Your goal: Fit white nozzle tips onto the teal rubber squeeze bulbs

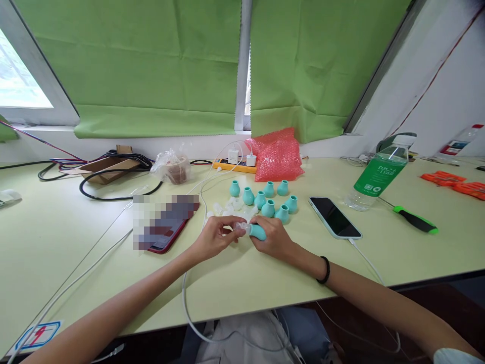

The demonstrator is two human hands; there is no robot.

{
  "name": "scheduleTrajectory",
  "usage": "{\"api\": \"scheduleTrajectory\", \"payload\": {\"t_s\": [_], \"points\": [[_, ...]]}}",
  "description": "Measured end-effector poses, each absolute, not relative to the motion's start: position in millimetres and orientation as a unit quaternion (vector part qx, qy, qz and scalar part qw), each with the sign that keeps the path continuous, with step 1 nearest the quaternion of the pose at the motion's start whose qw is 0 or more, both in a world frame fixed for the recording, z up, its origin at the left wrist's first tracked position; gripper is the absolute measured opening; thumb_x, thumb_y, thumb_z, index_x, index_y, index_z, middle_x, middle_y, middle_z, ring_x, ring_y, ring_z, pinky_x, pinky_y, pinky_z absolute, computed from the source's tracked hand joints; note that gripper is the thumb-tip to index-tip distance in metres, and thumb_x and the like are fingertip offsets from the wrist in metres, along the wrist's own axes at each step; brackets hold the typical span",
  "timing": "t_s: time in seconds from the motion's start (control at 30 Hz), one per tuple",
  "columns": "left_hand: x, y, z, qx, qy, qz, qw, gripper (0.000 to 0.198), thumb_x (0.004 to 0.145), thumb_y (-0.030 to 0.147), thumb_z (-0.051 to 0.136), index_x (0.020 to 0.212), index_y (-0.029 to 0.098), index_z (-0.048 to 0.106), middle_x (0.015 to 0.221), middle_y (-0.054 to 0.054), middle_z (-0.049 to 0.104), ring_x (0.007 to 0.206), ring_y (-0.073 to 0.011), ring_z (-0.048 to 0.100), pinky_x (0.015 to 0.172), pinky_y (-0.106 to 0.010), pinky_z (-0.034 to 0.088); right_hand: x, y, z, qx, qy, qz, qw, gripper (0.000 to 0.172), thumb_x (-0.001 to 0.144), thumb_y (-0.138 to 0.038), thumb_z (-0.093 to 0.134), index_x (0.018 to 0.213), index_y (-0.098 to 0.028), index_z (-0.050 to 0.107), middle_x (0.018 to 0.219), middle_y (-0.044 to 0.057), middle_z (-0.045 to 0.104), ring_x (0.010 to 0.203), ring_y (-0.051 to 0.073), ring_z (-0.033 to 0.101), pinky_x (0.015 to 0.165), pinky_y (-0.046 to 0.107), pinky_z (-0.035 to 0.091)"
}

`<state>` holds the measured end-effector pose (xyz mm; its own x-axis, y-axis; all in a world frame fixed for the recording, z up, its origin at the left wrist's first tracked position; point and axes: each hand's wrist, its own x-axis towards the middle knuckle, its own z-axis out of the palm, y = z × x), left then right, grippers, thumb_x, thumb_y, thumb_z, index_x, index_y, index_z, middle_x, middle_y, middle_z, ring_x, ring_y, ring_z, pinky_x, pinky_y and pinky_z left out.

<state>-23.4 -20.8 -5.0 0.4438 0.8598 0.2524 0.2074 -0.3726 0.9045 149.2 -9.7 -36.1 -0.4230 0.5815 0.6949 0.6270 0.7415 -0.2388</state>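
Note:
My left hand [220, 236] pinches a small clear plastic piece [241, 227] between thumb and fingers. Wrapped in my right hand [273, 237] is a turquoise rubber bulb [258, 232], its narrow end toward the clear piece. The two parts meet between my hands, just above the table; whether one sits inside the other I cannot tell. Behind my hands stand several more turquoise bulbs [259, 199], upright with their open necks up. Left of them lies a loose pile of clear plastic pieces [233, 206], partly hidden by my fingers.
A red-cased phone [172, 227] lies left, a white-cased phone [335, 217] on its cable right. Behind are an orange power strip [231, 166] and red bubble wrap [278, 154]. A water bottle [382, 172] and a screwdriver [415, 219] are at right. White cables [184, 288] cross the table.

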Motion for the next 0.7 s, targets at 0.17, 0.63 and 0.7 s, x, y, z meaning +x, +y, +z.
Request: {"api": "scheduleTrajectory", "payload": {"t_s": [0.17,0.63,0.7], "points": [[-24.3,-22.3,-6.1,0.742,0.346,0.379,0.432,0.028,0.069,0.030,0.056,0.090,0.013,0.064,0.076,-0.005,0.063,0.057,-0.0125,0.055,0.054,-0.024,0.048,146.3,-14.1,-26.9,-0.354,-0.838,0.167,0.380,0.009,0.058,-0.012,0.049,0.065,-0.016,0.054,0.057,-0.001,0.055,0.050,0.010,0.048,0.049,0.021,0.038],[-24.6,-25.9,-4.9,0.821,0.316,0.366,0.304,0.024,0.073,0.028,0.052,0.092,0.016,0.063,0.081,-0.006,0.065,0.067,-0.0145,0.057,0.060,-0.025,0.048,149.1,-11.0,-16.7,-0.352,-0.746,0.511,0.241,0.010,0.060,-0.021,0.057,0.066,-0.015,0.052,0.045,-0.007,0.040,0.037,0.004,0.036,0.034,0.016,0.027],[-26.7,-23.5,-4.7,0.800,0.340,0.395,0.298,0.031,0.073,0.029,0.052,0.099,0.015,0.059,0.081,-0.007,0.063,0.067,-0.0140,0.056,0.060,-0.024,0.047,146.9,-12.2,-15.1,-0.343,-0.715,0.537,0.287,0.016,0.065,-0.030,0.056,0.066,-0.015,0.050,0.045,-0.006,0.041,0.035,0.005,0.037,0.033,0.017,0.028]]}}
